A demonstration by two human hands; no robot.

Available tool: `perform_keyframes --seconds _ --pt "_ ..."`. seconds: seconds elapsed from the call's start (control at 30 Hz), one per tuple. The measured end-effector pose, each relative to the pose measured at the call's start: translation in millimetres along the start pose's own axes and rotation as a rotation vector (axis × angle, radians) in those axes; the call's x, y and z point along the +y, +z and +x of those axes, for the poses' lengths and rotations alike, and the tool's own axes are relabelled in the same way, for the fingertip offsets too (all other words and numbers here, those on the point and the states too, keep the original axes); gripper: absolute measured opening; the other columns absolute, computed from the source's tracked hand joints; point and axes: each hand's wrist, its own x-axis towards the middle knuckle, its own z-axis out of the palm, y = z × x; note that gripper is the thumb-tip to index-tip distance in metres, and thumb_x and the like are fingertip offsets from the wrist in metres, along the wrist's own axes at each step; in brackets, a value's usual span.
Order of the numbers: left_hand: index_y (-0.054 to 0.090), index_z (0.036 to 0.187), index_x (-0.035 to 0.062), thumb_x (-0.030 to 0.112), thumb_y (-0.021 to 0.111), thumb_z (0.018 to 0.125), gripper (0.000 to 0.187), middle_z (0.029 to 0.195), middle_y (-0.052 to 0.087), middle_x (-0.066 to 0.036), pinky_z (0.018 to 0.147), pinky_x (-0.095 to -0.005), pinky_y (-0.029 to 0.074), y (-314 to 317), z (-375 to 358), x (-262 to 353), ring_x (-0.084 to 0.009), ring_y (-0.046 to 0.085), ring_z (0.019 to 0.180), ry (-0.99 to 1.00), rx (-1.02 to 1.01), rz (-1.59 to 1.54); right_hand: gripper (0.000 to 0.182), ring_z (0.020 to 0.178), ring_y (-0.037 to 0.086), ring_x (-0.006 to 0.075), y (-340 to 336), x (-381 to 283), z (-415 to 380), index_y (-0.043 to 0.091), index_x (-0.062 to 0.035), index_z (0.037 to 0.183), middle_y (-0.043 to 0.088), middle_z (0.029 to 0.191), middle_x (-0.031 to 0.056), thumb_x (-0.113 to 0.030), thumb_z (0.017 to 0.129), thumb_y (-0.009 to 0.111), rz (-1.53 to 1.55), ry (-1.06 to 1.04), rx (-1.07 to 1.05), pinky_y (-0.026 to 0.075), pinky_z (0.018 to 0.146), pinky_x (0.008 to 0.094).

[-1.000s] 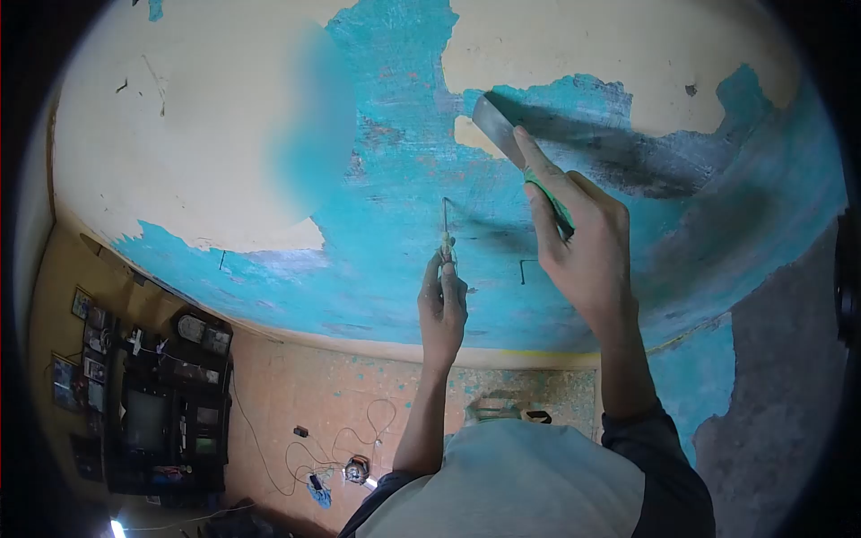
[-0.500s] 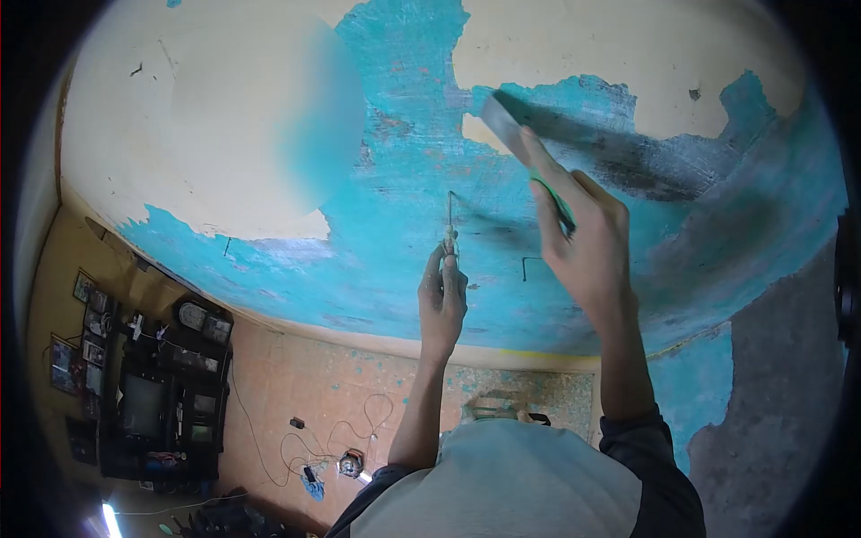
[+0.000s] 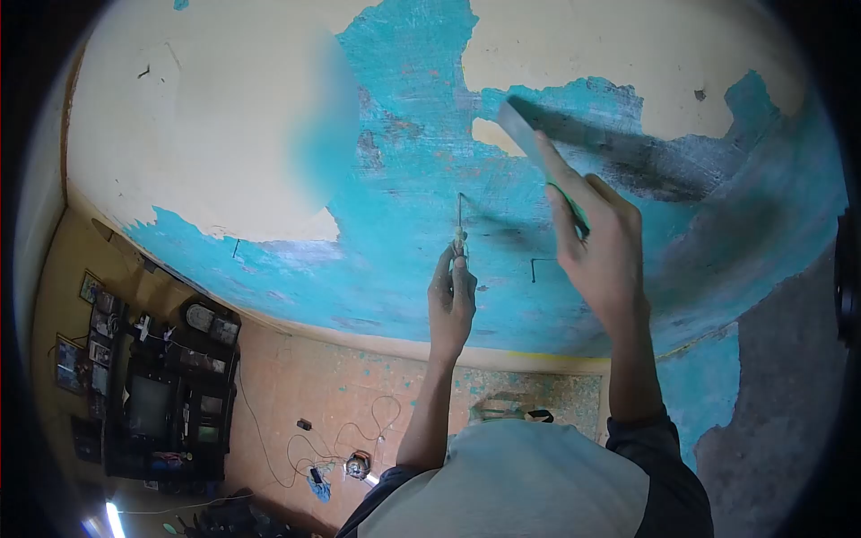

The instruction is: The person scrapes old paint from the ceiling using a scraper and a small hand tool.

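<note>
My right hand (image 3: 603, 242) is closed around the green handle of a scraper (image 3: 517, 128), index finger stretched along its wide flat blade. The blade lies close over the wall (image 3: 413, 188), beside a small cream patch of leftover paint (image 3: 496, 136) in the turquoise. Lower and to the left, my left hand (image 3: 454, 300) pinches a thin rod (image 3: 460, 213) with pale lumps near the fingertips. The rod's far end meets the wall, and its shadow runs off to the right. I cannot tell what kind of thing it is.
Cream paint (image 3: 215, 134) with ragged edges covers the upper wall. A bent nail (image 3: 534, 269) sticks out between my hands. Paint flakes and a loose cable (image 3: 345, 437) lie on the floor (image 3: 269, 377). A dark cabinet (image 3: 166, 403) stands at the left, near a lit tube (image 3: 115, 518).
The scraper has shifted slightly right and its blade looks less smeared. My left hand keeps its hold on the rod. The whole view has moved a little.
</note>
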Motion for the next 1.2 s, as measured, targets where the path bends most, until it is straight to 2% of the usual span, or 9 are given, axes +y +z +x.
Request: perform_keyframes --seconds 0.1,0.23,0.3,0.4,0.47,0.57,0.73,1.0,1.2 --pt "0.051 0.147 -0.0048 0.033 0.048 0.114 0.051 0.067 0.038 0.007 0.051 -0.0232 0.029 5 -2 -1 -0.0027 0.031 0.057 0.001 0.007 -0.034 0.061 0.058 0.047 0.0173 21 -7 16 0.058 -0.0218 0.152 0.058 0.073 0.0116 0.001 0.096 0.067 0.019 -0.131 0.033 0.043 0.055 0.0334" --pt "0.055 0.143 0.0042 0.039 0.049 0.113 0.046 0.068 0.039 0.010 0.044 -0.0190 0.023 0 0 -2 0.0012 0.029 0.053 0.009 -0.009 -0.025 0.060 0.057 0.049 0.0191 33 -6 11 0.059 -0.0221 0.151 0.057 0.073 0.0125 0.001 0.095 0.068 0.041 -0.112 0.035 0.043 0.055 0.0346" --pt "0.055 0.144 0.0050 0.039 0.049 0.113 0.046 0.068 0.039 0.010 0.043 -0.0192 0.023 -3 1 -7 0.0011 0.029 0.053 0.029 -0.007 -0.004 0.057 0.062 0.052 0.0150 22 6 -4 0.058 -0.0162 0.151 0.064 0.080 0.0128 0.000 0.097 0.067 0.016 -0.053 -0.018 0.045 0.058 0.0306" --pt "0.054 0.146 0.0051 0.038 0.048 0.113 0.047 0.067 0.038 0.010 0.043 -0.0194 0.023 3 2 -6 0.0010 0.028 0.053 0.021 0.006 0.003 0.053 0.067 0.052 0.0097 48 45 -46 0.054 -0.0076 0.153 0.067 0.085 0.0095 -0.002 0.101 0.063 0.164 -0.084 0.226 0.046 0.062 0.0254" --pt "0.053 0.148 0.0060 0.037 0.047 0.114 0.047 0.067 0.037 0.011 0.044 -0.0193 0.023 6 1 -10 0.0011 0.028 0.053 0.026 0.006 -0.007 0.051 0.070 0.049 0.0070 67 57 -85 0.050 -0.0006 0.154 0.066 0.086 0.0048 -0.004 0.105 0.059 0.257 0.141 0.281 0.045 0.064 0.0220" --pt "0.052 0.149 0.0068 0.036 0.047 0.114 0.046 0.067 0.038 0.010 0.044 -0.0191 0.024 10 0 -7 0.0010 0.028 0.053 0.044 0.010 -0.012 0.051 0.067 0.054 0.0101 92 57 -104 0.052 -0.0001 0.153 0.063 0.080 0.0091 -0.001 0.102 0.061 0.279 0.194 0.371 0.047 0.061 0.0263" --pt "0.052 0.148 0.0076 0.035 0.047 0.114 0.044 0.067 0.039 0.010 0.044 -0.0189 0.024 10 0 -9 0.0010 0.029 0.053 0.029 0.022 0.011 0.053 0.068 0.057 0.0122 70 27 -35 0.051 0.0020 0.153 0.064 0.082 0.0103 0.004 0.101 0.060 0.321 0.077 0.364 0.047 0.061 0.0271" --pt "0.053 0.148 0.0084 0.036 0.048 0.114 0.045 0.067 0.039 0.009 0.043 -0.0193 0.024 5 1 -8 0.0011 0.030 0.052 0.019 0.000 0.010 0.051 0.067 0.056 0.0108 102 40 -87 0.049 0.0041 0.153 0.066 0.084 0.0116 0.001 0.103 0.058 0.306 0.141 0.389 0.046 0.059 0.0271" --pt "0.053 0.148 0.0072 0.037 0.048 0.113 0.046 0.067 0.039 0.009 0.043 -0.0198 0.023 5 0 -9 0.0006 0.029 0.053 0.010 0.003 -0.011 0.053 0.065 0.050 0.0077 78 13 -33 0.048 0.0030 0.154 0.064 0.083 0.0088 0.002 0.102 0.058 0.443 0.146 0.382 0.042 0.056 0.0247"
